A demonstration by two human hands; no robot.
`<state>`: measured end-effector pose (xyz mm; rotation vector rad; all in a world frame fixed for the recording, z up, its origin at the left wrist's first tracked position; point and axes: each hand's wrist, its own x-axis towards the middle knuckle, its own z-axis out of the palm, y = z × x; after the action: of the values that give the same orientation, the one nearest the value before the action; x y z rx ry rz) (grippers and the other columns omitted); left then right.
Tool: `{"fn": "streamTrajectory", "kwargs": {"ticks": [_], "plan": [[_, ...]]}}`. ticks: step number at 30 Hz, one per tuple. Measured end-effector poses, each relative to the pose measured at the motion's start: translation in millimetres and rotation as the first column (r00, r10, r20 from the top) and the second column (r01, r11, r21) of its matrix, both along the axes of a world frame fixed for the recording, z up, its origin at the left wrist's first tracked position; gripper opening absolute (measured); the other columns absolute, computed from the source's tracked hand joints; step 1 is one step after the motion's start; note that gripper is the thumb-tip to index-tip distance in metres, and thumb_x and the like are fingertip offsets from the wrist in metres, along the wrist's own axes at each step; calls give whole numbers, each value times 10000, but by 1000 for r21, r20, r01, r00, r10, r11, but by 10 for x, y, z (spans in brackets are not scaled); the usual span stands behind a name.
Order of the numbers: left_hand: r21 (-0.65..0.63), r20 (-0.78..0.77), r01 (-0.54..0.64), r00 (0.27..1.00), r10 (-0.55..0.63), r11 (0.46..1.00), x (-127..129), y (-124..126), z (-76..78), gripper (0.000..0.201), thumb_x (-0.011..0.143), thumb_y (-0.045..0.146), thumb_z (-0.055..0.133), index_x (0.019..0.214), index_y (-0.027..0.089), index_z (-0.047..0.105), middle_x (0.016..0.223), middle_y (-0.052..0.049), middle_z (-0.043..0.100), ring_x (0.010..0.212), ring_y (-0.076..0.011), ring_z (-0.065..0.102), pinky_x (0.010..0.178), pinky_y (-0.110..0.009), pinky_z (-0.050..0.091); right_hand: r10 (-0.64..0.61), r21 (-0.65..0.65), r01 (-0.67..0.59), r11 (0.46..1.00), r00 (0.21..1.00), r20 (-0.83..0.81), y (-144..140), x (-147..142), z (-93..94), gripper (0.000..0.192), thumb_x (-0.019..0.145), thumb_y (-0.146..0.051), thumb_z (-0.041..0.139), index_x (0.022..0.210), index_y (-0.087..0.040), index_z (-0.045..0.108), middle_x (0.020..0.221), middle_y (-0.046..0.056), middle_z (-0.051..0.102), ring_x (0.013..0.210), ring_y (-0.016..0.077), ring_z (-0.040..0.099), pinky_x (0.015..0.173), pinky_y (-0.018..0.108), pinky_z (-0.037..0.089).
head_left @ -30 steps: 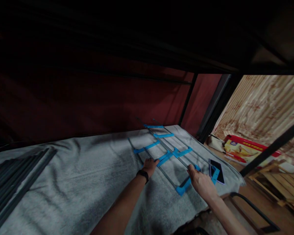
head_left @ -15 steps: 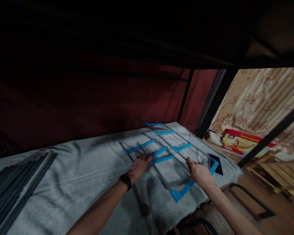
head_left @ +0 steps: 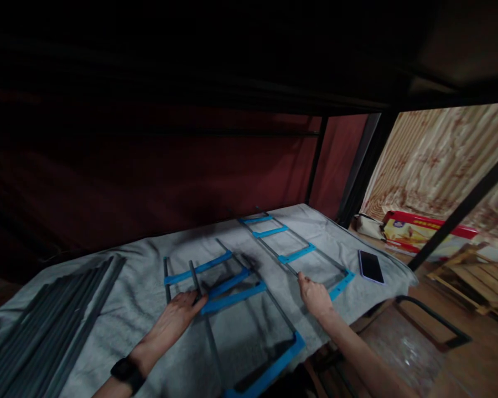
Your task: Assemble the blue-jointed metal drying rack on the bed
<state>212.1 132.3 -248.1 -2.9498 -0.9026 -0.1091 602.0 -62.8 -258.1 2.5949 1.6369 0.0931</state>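
Two ladder-like frames of grey tubes and blue plastic crosspieces are in the head view. My left hand (head_left: pixel 181 314), with a dark watch on its wrist, is closed on the near tube frame (head_left: pixel 232 298), its fingers around a tube by a blue crosspiece. The near end of this frame is cut off by the lower picture edge. My right hand (head_left: pixel 315 294) pinches a side tube of the far tube frame (head_left: pixel 296 253), which lies flatter, further back and to the right. A gap of grey blanket separates the frames.
Several loose grey tubes (head_left: pixel 72 315) lie side by side on the grey blanket (head_left: pixel 149 331) at left. A phone (head_left: pixel 371 266) rests near the right edge. Dark bed posts (head_left: pixel 363 160) stand beyond it. A chair (head_left: pixel 431 326) and wooden slats (head_left: pixel 481 276) are on the right.
The two frames, overlapping before, are now apart. My left hand has drawn the near frame left and toward me. The far frame no longer lies over the phone.
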Motion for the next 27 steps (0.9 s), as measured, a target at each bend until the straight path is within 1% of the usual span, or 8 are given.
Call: {"fn": "streamTrajectory", "kwargs": {"ticks": [4, 7, 10, 14, 17, 21, 24, 27], "plan": [[-57, 16, 13, 1000, -12, 998, -177, -70, -205, 648, 827, -43, 338, 1298, 324, 589, 1251, -70, 634, 1185, -237, 580, 1048, -442, 426, -14, -15, 14, 1000, 1000, -22, -45, -168, -270, 435, 947, -32, 315, 1355, -113, 439, 1042, 176, 714, 885, 225, 739, 727, 285, 522], [-90, 25, 28, 999, -26, 996, -262, -85, -371, 643, 839, -37, 322, 1294, 328, 593, 1247, -61, 639, 1205, -224, 575, 1091, -452, 391, -29, -32, 27, 999, 998, -53, -92, -230, -420, 462, 932, -13, 275, 1352, -113, 440, 1068, 180, 710, 903, 222, 737, 750, 294, 527], [-115, 54, 11, 999, -4, 993, -322, -101, -515, 630, 837, -19, 336, 1286, 340, 592, 1225, -46, 648, 1203, -215, 578, 1106, -459, 380, -39, -23, 37, 999, 995, -93, -133, -231, -543, 429, 963, -55, 238, 1318, -122, 470, 1064, 179, 710, 898, 238, 738, 747, 326, 533], [-119, 46, -8, 999, 13, 993, -367, -130, -666, 636, 816, -30, 337, 1278, 323, 595, 1226, -49, 653, 1195, -210, 583, 1093, -456, 398, -67, 8, 69, 998, 988, -142, -151, -203, -682, 395, 1016, -168, 225, 1328, -122, 463, 1078, 178, 711, 918, 266, 734, 771, 373, 534], [-133, 33, -8, 999, 12, 991, -375, -141, -755, 682, 809, -60, 293, 1297, 316, 585, 1275, -51, 641, 1218, -194, 574, 1097, -439, 398, -104, 25, 110, 994, 982, -158, -139, -214, -739, 371, 1026, -220, 260, 1329, -137, 457, 1113, 164, 704, 966, 256, 722, 806, 351, 523], [-164, 58, -43, 997, 53, 986, -321, -172, -765, 666, 812, -58, 288, 1301, 287, 582, 1298, -58, 641, 1242, -190, 565, 1093, -439, 399, -128, 67, 139, 988, 980, -153, -135, -279, -752, 338, 1025, -252, 279, 1245, -150, 515, 1178, 154, 667, 950, 237, 714, 782, 317, 508], [-191, 57, -74, 995, 87, 979, -253, -215, -688, 590, 834, -12, 321, 1292, 243, 592, 1263, -77, 660, 1207, -204, 587, 1077, -429, 405, -116, 111, 132, 985, 984, -138, -166, -329, -750, 314, 1009, -251, 320, 1204, -149, 544, 1164, 149, 648, 976, 250, 688, 816, 336, 492], [-194, 69, -102, 991, 117, 976, -215, -268, -614, 549, 879, 59, 339, 1351, 235, 556, 1266, -85, 655, 1198, -222, 590, 1068, -424, 400, -93, 153, 112, 982, 988, -125, -214, -361, -756, 298, 980, -250, 385, 1214, -164, 548, 1134, 144, 637, 1014, 264, 652, 867, 358, 467]]}}
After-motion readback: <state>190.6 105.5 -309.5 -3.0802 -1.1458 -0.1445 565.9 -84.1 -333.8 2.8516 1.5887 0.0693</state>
